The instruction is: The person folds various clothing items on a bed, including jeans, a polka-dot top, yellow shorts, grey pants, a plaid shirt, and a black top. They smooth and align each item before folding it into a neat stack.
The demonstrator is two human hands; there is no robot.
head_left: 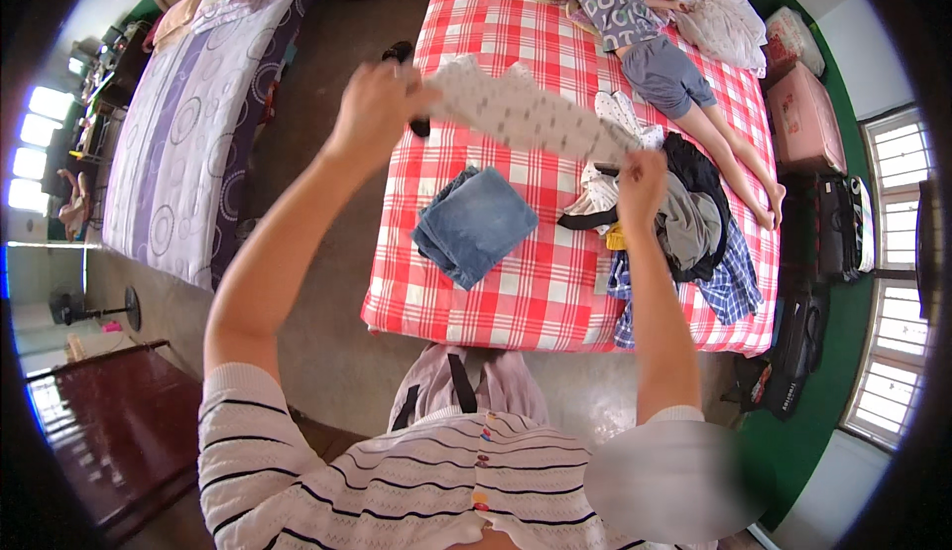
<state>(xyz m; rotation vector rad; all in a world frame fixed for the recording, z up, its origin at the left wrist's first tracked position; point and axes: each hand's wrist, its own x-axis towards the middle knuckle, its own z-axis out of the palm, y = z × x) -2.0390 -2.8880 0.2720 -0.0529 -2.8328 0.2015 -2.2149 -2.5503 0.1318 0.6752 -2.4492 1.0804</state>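
Between my two raised hands stretches a pale garment [521, 112] with small dark marks, held up above the bed and slightly blurred. My left hand [380, 106] is closed on its left end, and my right hand [643, 181] pinches its right end, lower down. What kind of garment it is, I cannot tell. Below it on the red-and-white checked bed [540, 297] lies a folded stack of blue jeans [481, 225]. Beside my right hand a loose heap of clothes [694, 215] spreads out, with grey, black, white and blue plaid pieces in it.
A person [635, 39] lies on the far right of the bed, near a bunched white cover [716, 19]. A second bed [169, 143] with a purple-patterned cover stands at the left. Pink boxes [805, 119] and dark bags [793, 352] line the right wall. A fan [129, 307] stands at lower left.
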